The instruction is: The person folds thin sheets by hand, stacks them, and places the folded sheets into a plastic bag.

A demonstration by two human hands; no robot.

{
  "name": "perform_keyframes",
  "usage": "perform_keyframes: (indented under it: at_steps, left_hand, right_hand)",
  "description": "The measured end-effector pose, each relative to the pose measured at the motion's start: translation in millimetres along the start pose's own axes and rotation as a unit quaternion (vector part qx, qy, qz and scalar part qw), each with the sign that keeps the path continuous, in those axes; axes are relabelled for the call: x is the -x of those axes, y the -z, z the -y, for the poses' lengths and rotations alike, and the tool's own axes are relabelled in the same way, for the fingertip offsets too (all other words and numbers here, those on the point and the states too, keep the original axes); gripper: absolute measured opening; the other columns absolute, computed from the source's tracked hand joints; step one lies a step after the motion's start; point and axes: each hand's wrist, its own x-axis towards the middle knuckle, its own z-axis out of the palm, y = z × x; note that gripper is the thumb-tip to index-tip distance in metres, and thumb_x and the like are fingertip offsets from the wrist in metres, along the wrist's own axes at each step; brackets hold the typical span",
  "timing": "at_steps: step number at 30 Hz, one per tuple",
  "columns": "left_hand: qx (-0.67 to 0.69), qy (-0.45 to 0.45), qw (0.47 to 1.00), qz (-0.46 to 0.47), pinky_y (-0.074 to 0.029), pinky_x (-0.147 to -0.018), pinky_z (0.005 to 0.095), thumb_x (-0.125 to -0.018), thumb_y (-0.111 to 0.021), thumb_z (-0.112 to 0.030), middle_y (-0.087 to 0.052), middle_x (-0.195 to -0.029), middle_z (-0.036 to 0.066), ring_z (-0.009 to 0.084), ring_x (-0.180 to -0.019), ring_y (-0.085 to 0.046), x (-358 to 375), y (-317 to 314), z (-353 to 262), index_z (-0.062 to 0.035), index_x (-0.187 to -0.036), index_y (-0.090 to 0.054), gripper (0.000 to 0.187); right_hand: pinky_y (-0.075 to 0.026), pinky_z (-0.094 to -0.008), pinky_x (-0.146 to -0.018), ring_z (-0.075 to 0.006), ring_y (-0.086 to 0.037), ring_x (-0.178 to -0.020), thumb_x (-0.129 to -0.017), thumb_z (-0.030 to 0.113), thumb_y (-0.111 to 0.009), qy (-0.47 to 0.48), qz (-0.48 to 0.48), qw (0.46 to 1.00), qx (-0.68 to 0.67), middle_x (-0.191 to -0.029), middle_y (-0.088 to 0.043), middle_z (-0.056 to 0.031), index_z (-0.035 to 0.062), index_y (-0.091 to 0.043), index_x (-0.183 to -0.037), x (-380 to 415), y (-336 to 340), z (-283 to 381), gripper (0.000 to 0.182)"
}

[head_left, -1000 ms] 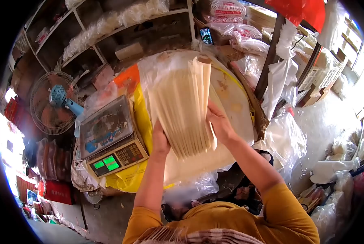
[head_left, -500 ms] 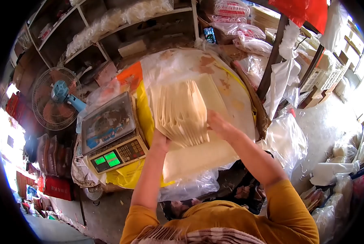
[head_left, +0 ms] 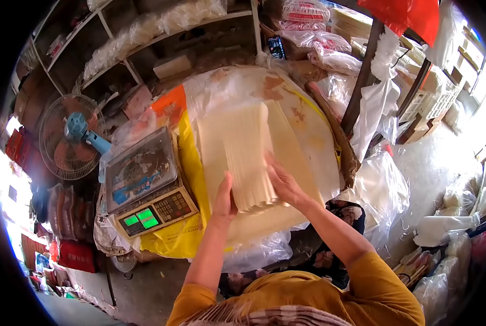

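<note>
A thick stack of thin, cream-coloured folded sheets (head_left: pixel 248 163) lies lengthwise in front of me, its layered folds at the near end. Under it are wider flat cream sheets (head_left: pixel 294 152). At the stack's near left side is my left hand (head_left: pixel 225 198), fingers stretched out and pointing away from me. My right hand (head_left: pixel 283 182) rests with extended fingers along the right side, touching the stack. Neither hand is wrapped around it. The undersides of the fingers are partly hidden.
A digital scale (head_left: pixel 150 182) with a lit green display stands left of the sheets on yellow plastic (head_left: pixel 191 163). Beyond it is a fan (head_left: pixel 74 136). Shelving (head_left: pixel 199 27) with bagged goods runs along the back. Clear plastic bags (head_left: pixel 381 182) lie at right.
The folded stack, fanned out and tilted up between my hands before, now lies flatter and more even. My hands have shifted along its sides, and their fingers are now extended.
</note>
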Motion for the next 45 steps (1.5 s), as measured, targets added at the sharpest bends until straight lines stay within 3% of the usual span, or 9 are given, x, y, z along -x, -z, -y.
perform_keyframes:
  at_steps: [6,9,12,14,26,34,37,39,45]
  left_hand:
    - [0.182,-0.038,0.981,-0.058,-0.045,-0.095,0.037,-0.099,-0.035,-0.042,-0.051,-0.128,0.01,0.0238,-0.118,-0.05,-27,21,63,-0.0084,-0.133,-0.044,0.049]
    - [-0.113,0.125,0.938,-0.303,-0.045,-0.09,0.0381,-0.097,-0.04,-0.025,-0.055,-0.121,0.012,0.0268,-0.114,-0.051,-27,39,64,-0.0057,-0.124,-0.052,0.035]
    - [-0.617,-0.212,0.721,-0.235,-0.045,-0.086,0.039,-0.091,-0.045,-0.01,-0.056,-0.117,0.016,0.0318,-0.11,-0.053,-21,56,29,-0.0033,-0.12,-0.055,0.031]
    - [-0.577,-0.349,0.709,-0.205,-0.045,-0.089,0.0359,-0.086,-0.047,-0.001,-0.055,-0.118,0.019,0.0359,-0.109,-0.052,-36,28,-14,-0.003,-0.123,-0.052,0.038]
    - [-0.874,-0.109,0.472,-0.035,-0.004,-0.113,0.0527,-0.083,-0.037,-0.072,-0.019,-0.153,0.012,0.0374,-0.141,-0.01,-109,-17,-8,-0.0329,-0.144,-0.032,0.073]
    - [-0.877,-0.135,0.459,-0.044,-0.005,-0.112,0.0557,-0.084,-0.044,-0.065,-0.028,-0.149,0.014,0.0374,-0.139,-0.018,-99,-30,-13,-0.0286,-0.139,-0.041,0.066]
    - [-0.883,-0.127,0.449,-0.042,-0.006,-0.11,0.0588,-0.085,-0.05,-0.058,-0.035,-0.145,0.015,0.0362,-0.137,-0.025,-96,-50,-22,-0.0225,-0.136,-0.047,0.062]
    - [-0.887,-0.175,0.425,-0.043,-0.014,-0.111,0.055,-0.086,-0.056,-0.049,-0.044,-0.138,0.017,0.0352,-0.134,-0.031,-91,-57,-24,-0.0127,-0.131,-0.051,0.058]
    - [-0.387,-0.156,0.866,0.275,-0.017,-0.113,0.0357,-0.091,-0.057,-0.029,-0.04,-0.143,0.013,0.0256,-0.137,-0.029,48,-174,-90,-0.0025,-0.135,-0.044,0.053]
  right_hand:
    - [-0.018,-0.0507,-0.11,-0.0415,-0.026,-0.134,-0.095,0.037,-0.04,0.063,0.02,0.9,0.431,-0.147,-0.031,-0.0149,0.0192,-0.037,-0.14,-24,-31,50,0.049]
    - [-0.015,-0.0532,-0.11,-0.044,-0.022,-0.135,-0.092,0.043,-0.043,0.027,0.064,0.893,0.445,-0.147,-0.03,-0.0148,0.0187,-0.038,-0.141,-14,-37,34,0.055]
    - [-0.014,-0.054,-0.11,-0.0443,-0.019,-0.136,-0.089,0.045,-0.047,0.017,0.111,0.893,0.437,-0.148,-0.027,-0.0156,0.0164,-0.037,-0.141,-14,-35,30,0.06]
    - [-0.013,-0.0545,-0.11,-0.0447,-0.019,-0.136,-0.088,0.045,-0.049,0.013,0.148,0.883,0.444,-0.148,-0.027,-0.0162,0.0152,-0.037,-0.141,-18,-35,31,0.061]
    - [-0.027,-0.052,-0.106,-0.0345,-0.039,-0.127,-0.087,0.032,-0.059,0.124,0.067,0.902,0.407,-0.132,-0.048,-0.0126,0.013,-0.051,-0.129,26,-20,22,0.047]
    - [-0.05,-0.0337,-0.086,-0.0278,-0.064,-0.097,-0.087,0.007,-0.06,0.181,0.315,0.906,-0.217,-0.109,-0.063,-0.0145,-0.0024,-0.06,-0.108,68,71,209,0.023]
    - [-0.043,-0.064,-0.086,-0.0494,-0.057,-0.098,-0.097,0.018,-0.045,0.397,0.396,0.774,-0.295,-0.101,-0.061,-0.0278,-0.0054,-0.054,-0.11,83,75,220,0.028]
    - [-0.048,-0.0416,-0.082,-0.0323,-0.062,-0.092,-0.093,0.01,-0.051,0.306,0.224,0.846,-0.375,-0.101,-0.064,-0.0184,-0.0034,-0.058,-0.106,103,83,200,0.02]
    - [-0.049,-0.0276,-0.078,-0.0175,-0.062,-0.089,-0.09,0.019,-0.059,0.024,-0.386,0.918,0.085,-0.106,-0.063,-0.0126,-0.0025,-0.051,-0.121,77,174,81,0.038]
